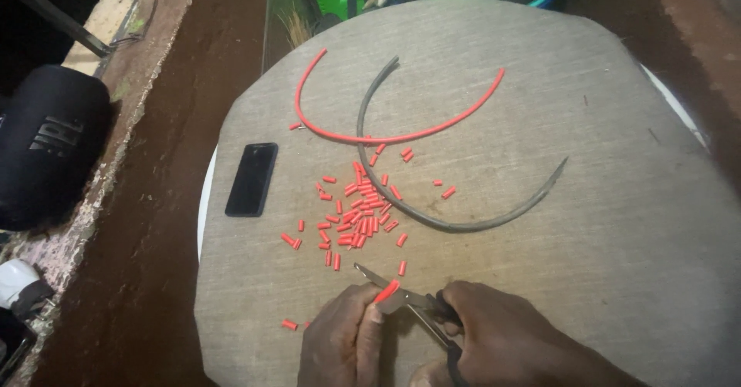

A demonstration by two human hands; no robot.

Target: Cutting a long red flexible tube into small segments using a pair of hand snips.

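Head view is showing the left hand (340, 337) pinching a short stub of red tubing (387, 290) in a narrow fingertip grip, feeding its free end between the parted blades of the scissors (401, 298) that the right hand (502, 341) is gripping by the dark handles, so the blades are meeting the tubing crosswise. Just beyond, small red cut pieces (359, 213) are lying scattered on the round grey worktop (617, 225), near where they would drop. Farther out, a long red tube (386, 138), a curved grey tube (463, 225) and a black phone (252, 179) are lying clear of the hands.
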